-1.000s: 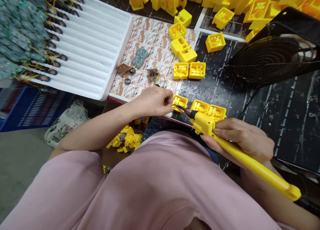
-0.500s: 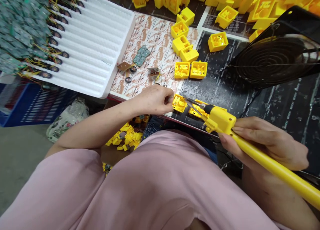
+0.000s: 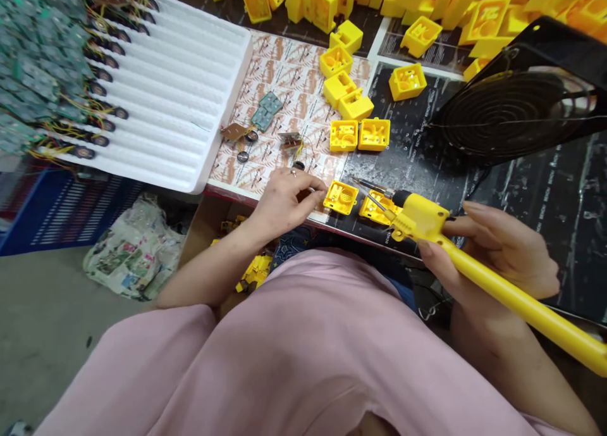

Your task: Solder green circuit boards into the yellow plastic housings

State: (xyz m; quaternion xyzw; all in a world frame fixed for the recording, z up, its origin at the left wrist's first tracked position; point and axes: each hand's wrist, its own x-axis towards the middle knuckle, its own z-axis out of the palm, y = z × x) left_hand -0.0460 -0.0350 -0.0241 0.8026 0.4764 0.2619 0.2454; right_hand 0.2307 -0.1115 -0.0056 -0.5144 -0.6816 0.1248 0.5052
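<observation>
A small open yellow plastic box [image 3: 340,197] lies at the table's front edge. My left hand [image 3: 289,199] closes its thumb and forefinger at the left side of that box. In my right hand [image 3: 502,252] is a yellow soldering iron [image 3: 422,216], with a black collar and a thin feed tube beside its metal tip. The tip points left, just above and right of the gripped box. Partly behind the iron sits another yellow box [image 3: 377,207]. Two more open boxes, one left [image 3: 344,135] and one right [image 3: 374,134], stand side by side farther back.
A white ridged foam tray [image 3: 190,88] at left bears many green circuit boards [image 3: 42,62] with wired black discs. Loose boards [image 3: 266,111] lie on the patterned sheet. A black fan [image 3: 516,107] stands at right; yellow boxes [image 3: 313,2] crowd the back.
My left hand has loosened from a tighter curl, its fingers now longer at the box's side. The iron's tip has shifted slightly right, and the view has moved a little.
</observation>
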